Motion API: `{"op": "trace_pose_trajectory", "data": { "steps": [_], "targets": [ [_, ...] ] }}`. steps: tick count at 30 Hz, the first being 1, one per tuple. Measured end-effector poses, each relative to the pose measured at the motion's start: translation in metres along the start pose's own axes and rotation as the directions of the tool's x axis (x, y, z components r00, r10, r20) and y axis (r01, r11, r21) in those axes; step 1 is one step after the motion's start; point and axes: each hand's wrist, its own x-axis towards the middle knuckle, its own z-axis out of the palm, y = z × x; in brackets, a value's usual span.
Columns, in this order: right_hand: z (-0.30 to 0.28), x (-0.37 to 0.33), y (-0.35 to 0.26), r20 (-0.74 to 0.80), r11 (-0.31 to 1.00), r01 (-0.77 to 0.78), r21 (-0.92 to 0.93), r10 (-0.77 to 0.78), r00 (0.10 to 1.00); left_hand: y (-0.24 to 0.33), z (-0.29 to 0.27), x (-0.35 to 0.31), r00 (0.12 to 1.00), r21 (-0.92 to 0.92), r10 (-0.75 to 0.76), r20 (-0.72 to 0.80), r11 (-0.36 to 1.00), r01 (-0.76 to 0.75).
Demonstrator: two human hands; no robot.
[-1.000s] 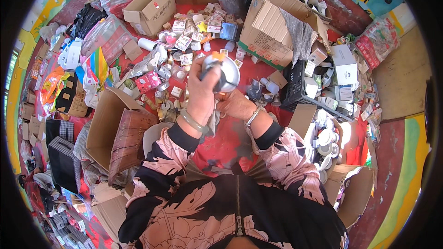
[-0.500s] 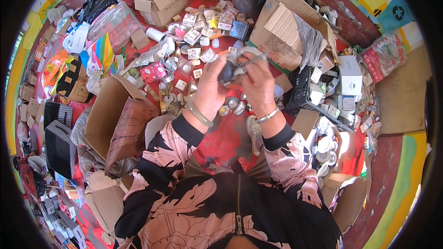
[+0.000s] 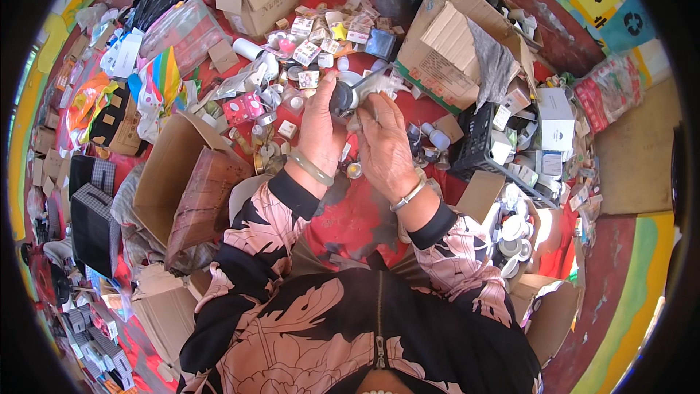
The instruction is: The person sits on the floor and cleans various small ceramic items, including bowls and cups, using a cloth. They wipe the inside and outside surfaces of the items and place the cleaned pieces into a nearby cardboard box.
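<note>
In front of me, my left hand (image 3: 321, 138) is closed around a dark, round-ended thing (image 3: 341, 98), perhaps a lid or small jar; its exact kind is hidden by my fingers and blur. My right hand (image 3: 384, 146) is right beside it, fingers together on a crumpled clear plastic wrapper (image 3: 380, 85) that sticks out past the fingertips. The wrapper seems to touch the dark thing. Beyond both hands lies a heap of small printed boxes (image 3: 307, 53) on the red floor cover.
An opened carton (image 3: 182, 182) leans at my left, and a large torn carton (image 3: 452, 55) is at the far right. Near my right stand a black crate (image 3: 467, 149) of small boxes and a carton holding white round lids (image 3: 515, 230). Small bottles (image 3: 437, 137) lie beside the crate.
Both hands have shifted slightly to the left. The right hand has turned and dropped lower, and more of the clear wrapper now shows beyond its fingers. The left hand keeps the dark thing.
</note>
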Motion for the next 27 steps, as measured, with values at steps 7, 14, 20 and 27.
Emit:
{"op": "trace_pose_trajectory", "data": {
  "steps": [7,14,20,27],
  "targets": [
    [-0.004,0.002,-0.001,-0.12,0.997,-0.07,0.024,0.073,0.99,-0.002,0.008,-0.007,0.997,0.111,0.006,0.083,0.994,-0.016],
    [-0.014,0.004,0.012,-0.102,0.988,0.122,-0.098,-0.132,0.986,0.007,0.012,-0.005,0.988,0.182,-0.08,0.128,0.982,0.056],
    [-0.015,0.012,0.044,-0.171,0.958,-0.125,0.259,0.173,0.97,-0.007,0.012,-0.018,0.958,0.253,-0.231,0.169,0.95,0.184],
    [-0.015,0.011,0.042,0.244,0.149,-0.405,0.902,0.598,0.763,-0.01,0.015,-0.018,0.957,0.443,-0.088,0.278,0.895,-0.047]
  ]
}}
